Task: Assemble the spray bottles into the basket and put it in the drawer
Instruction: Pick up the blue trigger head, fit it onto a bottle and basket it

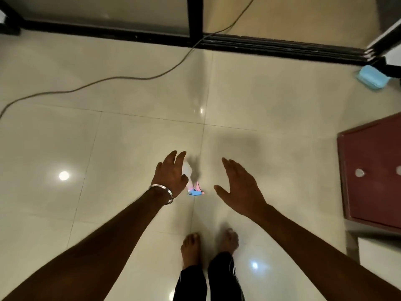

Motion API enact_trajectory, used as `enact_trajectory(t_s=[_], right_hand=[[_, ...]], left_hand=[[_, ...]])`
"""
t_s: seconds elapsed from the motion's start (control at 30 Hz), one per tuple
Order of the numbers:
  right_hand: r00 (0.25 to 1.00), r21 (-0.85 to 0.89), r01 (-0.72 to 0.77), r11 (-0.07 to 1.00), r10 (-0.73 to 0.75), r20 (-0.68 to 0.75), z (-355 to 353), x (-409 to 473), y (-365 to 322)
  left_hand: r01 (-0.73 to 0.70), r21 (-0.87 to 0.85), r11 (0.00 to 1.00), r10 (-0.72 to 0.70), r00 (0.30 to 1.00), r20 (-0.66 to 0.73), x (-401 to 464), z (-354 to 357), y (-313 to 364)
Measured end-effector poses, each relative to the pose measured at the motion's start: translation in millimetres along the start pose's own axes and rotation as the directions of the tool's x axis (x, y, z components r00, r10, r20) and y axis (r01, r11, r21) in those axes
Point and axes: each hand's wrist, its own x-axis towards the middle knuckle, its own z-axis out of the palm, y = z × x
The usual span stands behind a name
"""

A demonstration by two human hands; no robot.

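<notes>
I look straight down at a glossy tiled floor. My left hand, with a metal bangle on the wrist, hangs open above a small spray bottle that lies on the floor; its white body and pink-and-blue head show just right of the hand. My right hand is open too, fingers straight, a little to the right of the bottle and holding nothing. A light blue basket sits on the floor at the far right, partly blurred. A dark red cabinet top with two knobs stands at the right edge.
A grey cable runs across the floor from the left edge up to a black sliding door track. My bare feet stand just below the bottle.
</notes>
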Motion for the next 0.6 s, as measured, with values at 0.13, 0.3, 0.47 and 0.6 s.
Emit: enact_trajectory(t_s=[0.13, 0.3, 0.47, 0.6], right_hand=[[0.994, -0.030, 0.070, 0.997, -0.067, 0.081, 44, 52, -7], [0.979, -0.044, 0.107, 0.993, -0.098, 0.180, 115, 116, 6], [0.959, -0.021, 0.074, 0.997, -0.066, 0.276, 195, 177, 25], [0.947, 0.061, -0.023, 0.998, 0.002, 0.321, 243, 219, 34]], left_hand=[[0.076, -0.027, 0.997, -0.074, 0.995, 0.070, 33, 31, -41], [0.089, -0.003, 0.996, -0.087, 0.976, 0.200, 87, 89, -79], [0.298, -0.288, 0.910, -0.236, 0.944, 0.231, 140, 150, -113], [0.476, -0.479, 0.738, -0.395, 0.879, 0.266, 166, 194, -138]])
